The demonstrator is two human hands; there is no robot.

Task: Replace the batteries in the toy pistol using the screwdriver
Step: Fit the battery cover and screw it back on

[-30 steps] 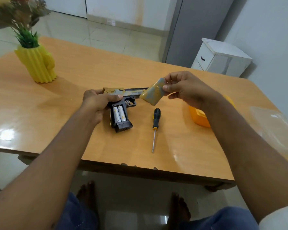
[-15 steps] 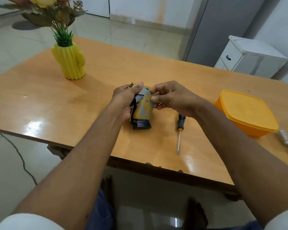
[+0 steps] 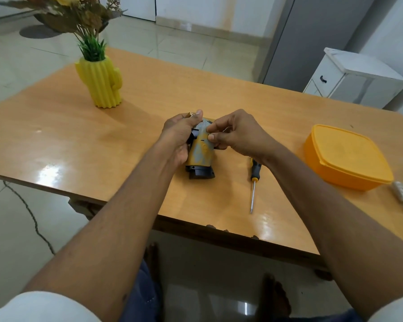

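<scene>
Now the toy pistol (image 3: 199,156) lies at the frame's centre on the worktop (image 3: 126,145), grip toward the viewer. The left hand (image 3: 179,135) grips its body; the right hand (image 3: 237,133) pinches the yellow cover (image 3: 201,148) onto the grip. Lower right of it lies the screwdriver (image 3: 254,180), its long axis up-down, handle just under the right wrist, so that hand is nearer.

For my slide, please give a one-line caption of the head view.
Both hands, left hand and right hand, hold the battery cover on the toy pistol's grip; the screwdriver lies beside.
</scene>
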